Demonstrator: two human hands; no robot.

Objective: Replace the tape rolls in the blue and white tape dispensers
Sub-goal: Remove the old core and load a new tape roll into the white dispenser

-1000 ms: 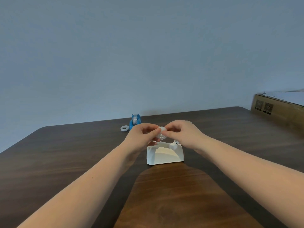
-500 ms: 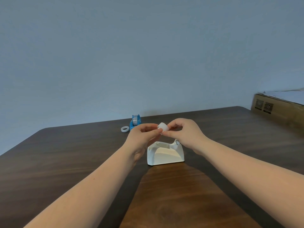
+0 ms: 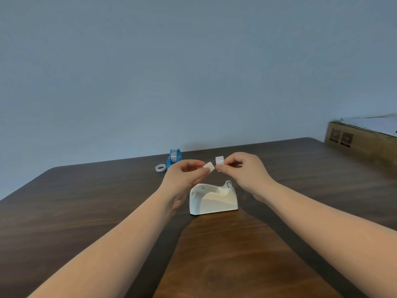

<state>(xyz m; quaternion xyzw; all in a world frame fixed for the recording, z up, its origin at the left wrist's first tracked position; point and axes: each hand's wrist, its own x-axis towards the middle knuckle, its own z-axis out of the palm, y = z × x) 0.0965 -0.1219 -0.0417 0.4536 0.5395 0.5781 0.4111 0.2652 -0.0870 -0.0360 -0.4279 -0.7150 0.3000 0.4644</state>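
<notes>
The white tape dispenser (image 3: 213, 198) stands on the dark wooden table (image 3: 86, 211) with no roll in its cradle. Above it, my left hand (image 3: 185, 175) pinches one small white piece (image 3: 209, 167), and my right hand (image 3: 242, 171) pinches a second small white ring-like piece (image 3: 220, 160). The two pieces sit close together but apart. Farther back stands the blue tape dispenser (image 3: 174, 158) with a roll inside. A loose white tape roll (image 3: 160, 168) lies flat just left of it.
A brown cardboard box (image 3: 361, 140) with papers on top sits at the far right edge of the table. A plain blue-grey wall rises behind the table. My forearms reach in from the lower corners.
The single white piece held between both hands has come apart into two. My hands have drawn slightly away from each other, each keeping one piece.
</notes>
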